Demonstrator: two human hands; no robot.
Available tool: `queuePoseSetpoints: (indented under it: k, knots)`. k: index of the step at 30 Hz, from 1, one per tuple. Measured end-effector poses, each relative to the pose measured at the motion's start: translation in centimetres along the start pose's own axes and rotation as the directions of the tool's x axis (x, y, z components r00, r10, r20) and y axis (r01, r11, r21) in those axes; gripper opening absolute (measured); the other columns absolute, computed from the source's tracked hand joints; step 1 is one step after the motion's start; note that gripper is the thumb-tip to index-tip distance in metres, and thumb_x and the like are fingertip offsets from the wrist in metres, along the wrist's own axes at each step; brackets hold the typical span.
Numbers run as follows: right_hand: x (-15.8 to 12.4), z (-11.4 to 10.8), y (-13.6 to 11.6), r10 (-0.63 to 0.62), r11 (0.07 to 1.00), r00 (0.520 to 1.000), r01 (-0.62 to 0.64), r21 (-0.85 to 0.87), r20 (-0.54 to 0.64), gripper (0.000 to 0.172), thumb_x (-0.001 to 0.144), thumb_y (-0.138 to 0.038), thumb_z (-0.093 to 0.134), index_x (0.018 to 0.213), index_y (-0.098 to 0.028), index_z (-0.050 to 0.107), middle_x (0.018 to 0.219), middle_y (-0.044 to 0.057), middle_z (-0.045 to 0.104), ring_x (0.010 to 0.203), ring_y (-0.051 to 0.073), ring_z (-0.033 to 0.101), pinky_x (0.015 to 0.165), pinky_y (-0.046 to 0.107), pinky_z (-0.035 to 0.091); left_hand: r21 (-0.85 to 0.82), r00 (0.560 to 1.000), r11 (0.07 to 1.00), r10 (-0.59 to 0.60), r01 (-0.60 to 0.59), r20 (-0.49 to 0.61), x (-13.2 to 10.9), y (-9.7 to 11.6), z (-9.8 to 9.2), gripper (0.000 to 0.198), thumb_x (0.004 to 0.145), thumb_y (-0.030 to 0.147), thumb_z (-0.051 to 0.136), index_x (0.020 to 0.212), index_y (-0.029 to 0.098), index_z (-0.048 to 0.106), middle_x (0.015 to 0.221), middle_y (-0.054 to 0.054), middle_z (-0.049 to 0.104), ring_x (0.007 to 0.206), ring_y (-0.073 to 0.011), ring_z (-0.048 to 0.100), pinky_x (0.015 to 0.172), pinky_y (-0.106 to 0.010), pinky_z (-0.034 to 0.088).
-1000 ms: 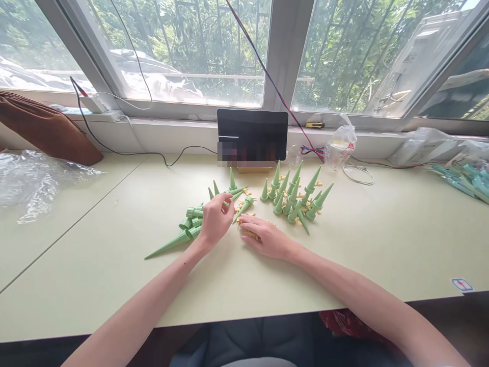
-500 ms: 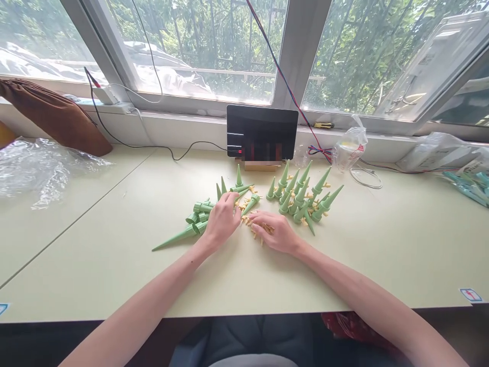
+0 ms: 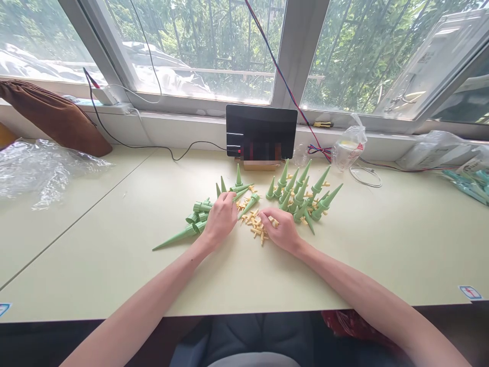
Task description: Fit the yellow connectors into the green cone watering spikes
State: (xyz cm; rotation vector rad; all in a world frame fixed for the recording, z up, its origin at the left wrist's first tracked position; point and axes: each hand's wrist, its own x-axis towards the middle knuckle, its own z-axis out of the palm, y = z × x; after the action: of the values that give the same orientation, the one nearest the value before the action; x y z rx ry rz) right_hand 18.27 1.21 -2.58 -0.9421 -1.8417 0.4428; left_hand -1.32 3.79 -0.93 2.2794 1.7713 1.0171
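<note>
My left hand [image 3: 221, 218] is closed, its fingertips round a green plastic watering spike [image 3: 240, 194] whose narrow part juts out past them. My right hand [image 3: 281, 229] is pinched, thumb against index finger, at the right edge of a small pile of yellow plastic valves [image 3: 257, 230]. Whatever that pinch holds is too small to tell. Between the hands lies another green spike [image 3: 250, 205], tilted, its cap end away from me. Left of my left hand, several loose green spikes [image 3: 174, 238] lie on their sides.
Several green spikes with yellow valves [image 3: 300, 196] stand in a cluster behind my right hand. A dark tablet [image 3: 262, 130] leans at the window sill. Clear plastic wrap [image 3: 46, 171] and a brown bag [image 3: 57, 114] lie left; a bagged cup [image 3: 348, 148] stands right, beside a cable [image 3: 365, 177].
My right hand has drawn back to the right off the yellow valves, uncovering the pile, and its fingers have come together. My left hand has barely moved.
</note>
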Motion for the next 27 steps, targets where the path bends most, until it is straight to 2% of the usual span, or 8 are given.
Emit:
queuePoseSetpoints:
  k: [5,10,14,17,23,27]
  knots:
    - [-0.08,-0.02,-0.01,0.043,0.999,0.999,-0.043,0.021,0.006,0.027,0.099,-0.032,0.046,0.079,-0.019,0.059,0.069,0.001,0.063,0.064,0.014,0.060,0.064,0.026,0.047,0.008,1.000,1.000,-0.012,0.011,0.012,0.04,-0.06,0.01,0.027,0.088,0.011,0.045,0.110,0.016,0.061,0.108,-0.013,0.064,0.083,-0.0242,0.066,0.074,-0.036,0.053]
    - [-0.23,-0.12,0.17,0.041,0.999,0.999,-0.041,-0.010,0.024,0.037,0.101,-0.036,0.039,0.068,-0.021,0.045,0.061,-0.002,0.051,0.056,0.012,0.048,0.059,0.025,0.040,0.006,0.999,0.999,-0.034,0.033,0.042,-0.04,-0.10,-0.06,0.027,0.087,0.008,0.046,0.109,0.015,0.061,0.108,-0.013,0.064,0.083,-0.0241,0.066,0.074,-0.036,0.052]
    - [-0.48,-0.01,0.43,-0.008,0.997,0.998,0.012,-0.073,0.058,0.045,0.103,-0.041,0.033,0.062,-0.022,0.030,0.056,-0.004,0.035,0.051,0.011,0.033,0.054,0.025,0.033,0.006,0.998,1.000,-0.030,0.030,0.056,-0.02,-0.17,-0.09,0.025,0.087,0.009,0.048,0.107,0.016,0.062,0.106,-0.012,0.064,0.076,-0.0218,0.064,0.071,-0.035,0.052]
    - [-0.57,0.10,0.52,-0.055,0.991,0.995,0.064,-0.113,0.083,0.048,0.103,-0.044,0.029,0.061,-0.022,0.023,0.054,-0.004,0.029,0.050,0.011,0.028,0.053,0.026,0.030,0.008,0.998,1.000,-0.025,0.025,0.055,0.02,-0.18,-0.07,0.022,0.088,0.011,0.050,0.104,0.016,0.063,0.105,-0.012,0.063,0.075,-0.0213,0.063,0.070,-0.034,0.052]
    - [-0.38,0.20,0.51,-0.166,0.974,0.986,0.169,-0.149,0.028,0.052,0.102,-0.041,0.040,0.059,-0.021,0.020,0.053,-0.006,0.022,0.049,0.009,0.022,0.049,0.025,0.023,0.017,0.996,0.999,-0.038,0.037,0.081,0.01,-0.10,-0.14,0.025,0.091,0.017,0.051,0.112,0.015,0.065,0.106,-0.011,0.060,0.078,-0.0207,0.063,0.073,-0.034,0.052]
    - [-0.29,0.27,0.51,-0.199,0.968,0.980,0.196,-0.158,0.001,0.051,0.101,-0.036,0.046,0.059,-0.021,0.020,0.054,-0.006,0.021,0.049,0.009,0.022,0.048,0.024,0.022,0.024,0.994,0.999,-0.046,0.044,0.102,0.06,-0.11,-0.22,0.024,0.091,0.015,0.051,0.108,0.015,0.068,0.104,-0.011,0.059,0.081,-0.0216,0.063,0.074,-0.034,0.052]
